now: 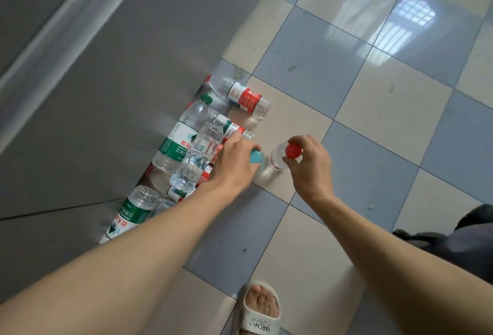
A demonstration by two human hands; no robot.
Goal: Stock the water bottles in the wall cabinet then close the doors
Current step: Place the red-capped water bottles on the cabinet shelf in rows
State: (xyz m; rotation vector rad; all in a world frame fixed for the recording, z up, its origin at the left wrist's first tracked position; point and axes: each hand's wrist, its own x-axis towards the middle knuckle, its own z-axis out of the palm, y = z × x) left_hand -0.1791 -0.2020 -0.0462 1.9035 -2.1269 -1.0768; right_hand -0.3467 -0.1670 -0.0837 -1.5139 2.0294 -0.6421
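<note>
Clear plastic water bottles lie heaped on the checkered floor (293,110) against the grey wall. 1 red-labelled bottle (246,97) lies on its side farthest along the wall. 2 green-labelled bottles (178,140) (133,213) lie nearer. Just off the heap stand a teal-capped bottle (255,157) and a red-capped bottle (292,151), upright, side by side.

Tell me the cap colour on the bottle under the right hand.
Red cap, head view, pinched by the right hand.

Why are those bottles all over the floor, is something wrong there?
Yes, it looks untidy. The water bottles lie on their sides in a jumbled pile on the tiled floor against the grey cabinet, some stacked across others. Only the two that the left hand and right hand grip by their caps stand upright.
</note>
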